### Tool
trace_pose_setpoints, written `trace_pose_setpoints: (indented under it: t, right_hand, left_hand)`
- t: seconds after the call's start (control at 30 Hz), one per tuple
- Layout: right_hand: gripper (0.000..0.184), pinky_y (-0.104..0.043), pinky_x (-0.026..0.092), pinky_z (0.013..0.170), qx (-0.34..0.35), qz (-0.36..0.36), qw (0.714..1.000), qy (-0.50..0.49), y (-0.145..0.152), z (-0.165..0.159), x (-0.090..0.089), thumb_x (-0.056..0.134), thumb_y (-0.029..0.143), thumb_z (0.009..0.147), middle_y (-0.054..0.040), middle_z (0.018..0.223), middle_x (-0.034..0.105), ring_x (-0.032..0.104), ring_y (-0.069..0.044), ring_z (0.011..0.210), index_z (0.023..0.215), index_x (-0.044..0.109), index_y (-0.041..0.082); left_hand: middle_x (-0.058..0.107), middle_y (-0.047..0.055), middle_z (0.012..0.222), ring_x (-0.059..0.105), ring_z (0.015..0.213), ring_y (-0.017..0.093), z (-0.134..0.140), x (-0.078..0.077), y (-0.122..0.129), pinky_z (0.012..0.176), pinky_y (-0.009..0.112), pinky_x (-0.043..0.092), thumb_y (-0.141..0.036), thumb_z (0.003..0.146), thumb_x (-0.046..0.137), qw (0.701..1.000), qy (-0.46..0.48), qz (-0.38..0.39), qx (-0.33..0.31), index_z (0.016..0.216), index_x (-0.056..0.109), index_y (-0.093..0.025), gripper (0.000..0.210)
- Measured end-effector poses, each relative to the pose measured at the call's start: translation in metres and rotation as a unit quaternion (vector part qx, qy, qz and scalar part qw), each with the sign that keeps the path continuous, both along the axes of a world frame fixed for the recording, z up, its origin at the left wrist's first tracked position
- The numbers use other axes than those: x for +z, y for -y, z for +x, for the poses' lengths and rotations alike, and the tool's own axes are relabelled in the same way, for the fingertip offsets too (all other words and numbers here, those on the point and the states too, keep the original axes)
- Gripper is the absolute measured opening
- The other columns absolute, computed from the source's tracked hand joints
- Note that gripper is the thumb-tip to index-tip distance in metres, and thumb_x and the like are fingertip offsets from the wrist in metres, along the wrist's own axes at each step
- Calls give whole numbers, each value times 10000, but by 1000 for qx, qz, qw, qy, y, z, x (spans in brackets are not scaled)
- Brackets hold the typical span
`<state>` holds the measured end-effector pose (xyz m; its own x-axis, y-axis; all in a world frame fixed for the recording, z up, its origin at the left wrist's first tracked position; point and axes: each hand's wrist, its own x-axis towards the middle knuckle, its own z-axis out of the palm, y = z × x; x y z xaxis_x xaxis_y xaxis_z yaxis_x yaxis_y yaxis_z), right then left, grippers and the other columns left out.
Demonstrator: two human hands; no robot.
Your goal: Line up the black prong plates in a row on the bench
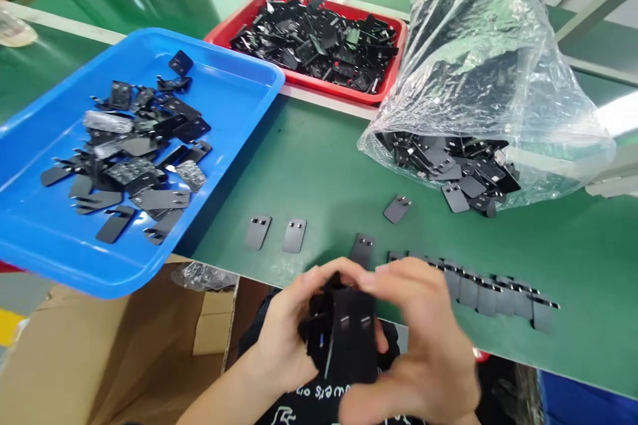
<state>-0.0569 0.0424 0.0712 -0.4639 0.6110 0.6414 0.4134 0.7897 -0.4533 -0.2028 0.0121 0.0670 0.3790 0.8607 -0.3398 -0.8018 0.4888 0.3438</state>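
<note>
from the head view, the left hand [282,329] is wrapped round a bundle of black plates [351,345] just off the near edge of the green table [319,159], likely to keep the bundle square and steady. the right hand [431,339] curves over the bundle's other side, thumb and fingers spread apart, fingertips at its top; it is blurred, so i cannot tell whether it grips.

on the table, an overlapping row of plates [491,297] has its metal tabs along the far ends, probably so all face alike and each keeps an edge to lift by. two separate plates [294,236] lie to the left, and another plate [362,250] sits just beyond the hands, which cover its lower end; the right hand also cuts across the row's near side.

a lone plate [397,209] lies between the row and a clear plastic bag [478,80], whose mouth spills loose plates [458,176] and crowds the space behind the row. the blue tray [234,89] overhangs the table edge above a cardboard box [74,345]; the red tray [400,46] stands behind, heaped with black parts [319,40].
</note>
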Motion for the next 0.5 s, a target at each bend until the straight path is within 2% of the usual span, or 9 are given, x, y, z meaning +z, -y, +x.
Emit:
trace_pose_setpoints:
  t: [0.07,0.13,0.2,0.27,0.37,0.5]
  right_hand:
    - [365,-412,430,1013,20,28,997,64,15,12,-3,480,514,941,-29,1053,695,599,-212,1054,1085,662,232]
    - [257,-415,388,1060,25,-2,995,95,30,31,-9,483,386,970,-5,1056,710,587,-195,1098,987,685,228]
    - [267,-424,431,1012,-15,-53,994,90,42,51,-18,453,343,985,-30,1010,718,599,-198,1080,947,676,201]
    - [262,-434,477,905,-88,-73,991,66,48,69,-27,485,345,969,-75,945,721,610,-227,1025,909,665,164]
    - [229,-407,448,798,-174,-52,980,83,46,78,-41,545,329,940,-98,905,734,603,-243,960,886,673,147]
    - [262,-390,394,808,-171,-69,974,128,40,65,-57,503,349,961,-84,1002,743,598,-232,973,914,681,163]
  left_hand:
    - [635,22,875,638,713,133,-2,-14,17,657,251,547,-503,826,606,995,65,-70,-37,967,684,-201,342]
    - [643,21,921,660,758,147,-4,-29,36,681,269,570,-429,833,626,988,96,-110,-58,968,683,-205,267]
    - [642,20,916,661,725,144,-4,-42,52,611,262,579,-384,852,615,982,111,-137,-71,956,672,-200,219]
    - [633,14,875,643,676,129,-2,-51,63,557,259,579,-361,865,603,975,112,-170,-85,939,657,-193,192]
    - [602,1,801,608,655,116,6,-60,66,572,289,591,-335,861,606,963,86,-228,-113,897,641,-181,161]
    - [552,-8,734,569,636,112,19,-67,57,557,281,577,-332,863,595,955,34,-263,-136,847,618,-168,166]
